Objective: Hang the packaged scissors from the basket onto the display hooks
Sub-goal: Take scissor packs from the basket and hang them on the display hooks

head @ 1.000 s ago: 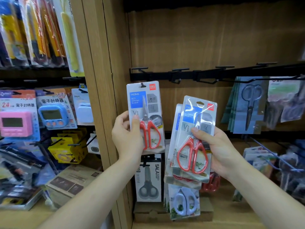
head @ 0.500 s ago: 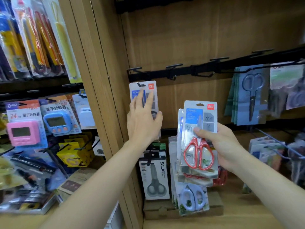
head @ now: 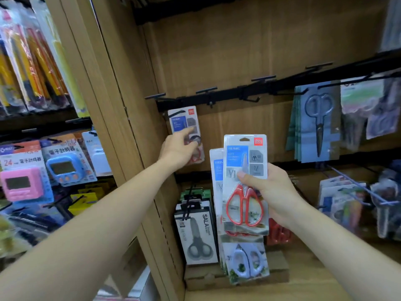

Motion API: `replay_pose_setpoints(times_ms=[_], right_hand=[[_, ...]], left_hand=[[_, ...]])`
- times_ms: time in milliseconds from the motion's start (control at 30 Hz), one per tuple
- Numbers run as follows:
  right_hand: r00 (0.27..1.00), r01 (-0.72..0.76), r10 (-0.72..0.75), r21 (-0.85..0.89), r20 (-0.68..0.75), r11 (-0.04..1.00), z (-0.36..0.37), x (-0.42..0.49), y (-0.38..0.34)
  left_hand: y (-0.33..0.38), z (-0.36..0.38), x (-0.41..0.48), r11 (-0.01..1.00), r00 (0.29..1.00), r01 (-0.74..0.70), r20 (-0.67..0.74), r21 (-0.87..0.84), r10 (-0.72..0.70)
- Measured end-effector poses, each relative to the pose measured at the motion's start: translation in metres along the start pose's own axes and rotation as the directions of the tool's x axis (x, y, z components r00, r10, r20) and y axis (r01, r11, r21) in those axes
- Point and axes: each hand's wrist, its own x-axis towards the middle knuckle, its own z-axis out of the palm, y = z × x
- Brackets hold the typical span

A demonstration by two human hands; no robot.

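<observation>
The red-handled scissors in a clear blister pack with a blue card (head: pixel 186 135) hang at the left end of the black hook rail (head: pixel 217 97), close against the wooden upright (head: pixel 121 118); whether the hole is fully seated on the hook is too blurred to tell. Your left hand (head: pixel 176 148) reaches up at arm's length, its grip resting on the pack's lower front, thumb and fingers closed lightly on it. Expect the pack to be light, flat and stiff, with slick plastic that slides between fingers, so hold it by the card edges near the top hole. Your right hand (head: pixel 273 190) sits lower and nearer, clamped on a fanned stack of matching red-scissor packs (head: pixel 245 183), thumb across the front one.
</observation>
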Motion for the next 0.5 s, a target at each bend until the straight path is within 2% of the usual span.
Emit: replay_pose_setpoints(times_ms=[67,100,133,200,233,267,367,433,500], right_hand=[[1.000,0.017,-0.017,-0.014,0.010,1.000,0.003,0.000,0.002],[1.000,0.017,-0.017,-0.010,0.023,1.000,0.005,-0.001,0.003],[0.999,0.014,-0.014,0.000,0.040,1.000,0.008,-0.001,0.003],[0.998,0.007,-0.007,0.006,0.058,1.000,0.016,-0.003,0.005],[0.998,0.006,-0.007,0.005,0.059,1.000,0.021,-0.003,0.007],[0.998,0.006,-0.007,0.008,0.058,1.000,0.026,-0.003,0.010],[0.999,0.004,-0.006,0.032,0.054,0.999,0.043,-0.002,0.013],[0.998,0.030,-0.033,0.062,0.051,0.998,0.054,0.000,0.010],[0.996,0.063,-0.068,0.087,0.050,0.994,0.067,0.002,0.005]], left_hand=[[0.001,-0.010,-0.041,0.984,0.962,-0.176,-0.215,-0.007,0.171],[0.001,-0.017,-0.062,0.957,0.899,-0.286,-0.331,0.052,0.287],[0.000,-0.024,-0.080,0.917,0.807,-0.375,-0.441,0.132,0.393],[-0.007,-0.036,-0.100,0.858,0.621,-0.407,-0.594,0.314,0.512],[-0.011,-0.040,-0.102,0.859,0.580,-0.352,-0.634,0.373,0.512],[-0.019,-0.043,-0.101,0.876,0.580,-0.266,-0.659,0.403,0.479],[-0.046,-0.046,-0.090,0.886,0.665,-0.038,-0.650,0.461,0.367],[-0.061,-0.045,-0.086,0.882,0.683,-0.025,-0.636,0.471,0.359],[-0.068,-0.042,-0.082,0.885,0.655,-0.082,-0.644,0.458,0.394]])
